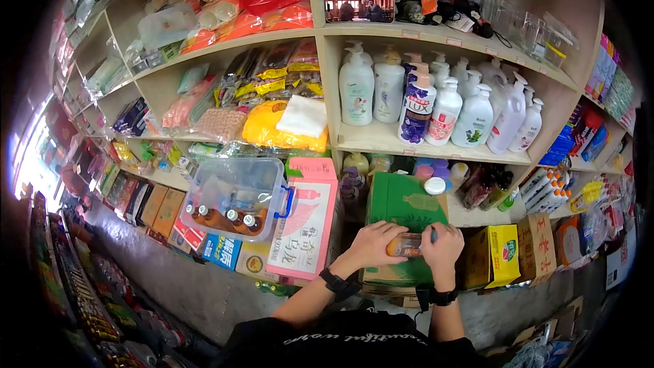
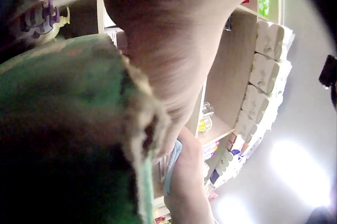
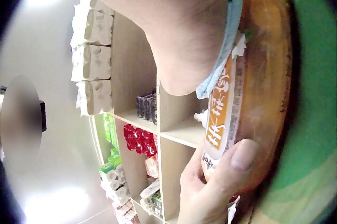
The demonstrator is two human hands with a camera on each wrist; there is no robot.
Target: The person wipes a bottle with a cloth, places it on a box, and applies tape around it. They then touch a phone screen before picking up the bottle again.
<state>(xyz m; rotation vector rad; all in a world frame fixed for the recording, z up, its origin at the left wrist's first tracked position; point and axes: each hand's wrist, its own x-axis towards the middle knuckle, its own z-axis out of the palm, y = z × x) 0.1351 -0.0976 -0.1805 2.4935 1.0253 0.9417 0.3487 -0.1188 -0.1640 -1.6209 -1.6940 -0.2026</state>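
Observation:
A bottle of orange drink (image 1: pixel 407 245) with an orange and white label lies on its side over a green cardboard box (image 1: pixel 392 197). My left hand (image 1: pixel 376 245) grips one end of it, the thumb (image 3: pixel 243 155) lying along its side in the right wrist view. At the other end my right hand (image 1: pixel 443 249) pinches a folded light blue cloth (image 3: pixel 224 47) against the bottle. That cloth's edge sticks out beneath the right hand, over the label. In the left wrist view the box edge and the left hand hide the bottle.
A clear plastic bin (image 1: pixel 238 184) with several brown bottles stands left, beside a pink and white carton (image 1: pixel 306 225). Pump bottles (image 1: pixel 417 105) line the shelf ahead. A white-lidded container (image 1: pixel 434 186) stands behind the green box. Yellow carton (image 1: pixel 501 255) at right.

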